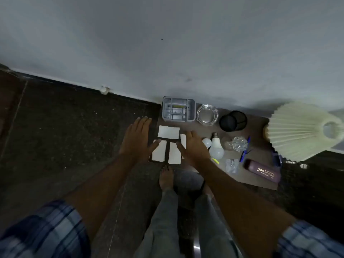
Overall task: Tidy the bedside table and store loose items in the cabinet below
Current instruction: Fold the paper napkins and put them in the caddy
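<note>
The paper slips (168, 132) lie flat at the left end of the bench (258, 175), between the left hand (138, 139) and right hand (192, 146), both spread open with nothing held. Being thin, light and limp, they are probably best slid together and pinched at an edge.

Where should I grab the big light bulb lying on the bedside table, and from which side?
Grip the large bulb around its wide frosted globe, coming from above. It lies on its side, metal base toward the wall, with the small bulb close on its left, so fingers probably fit best front and back.
</note>
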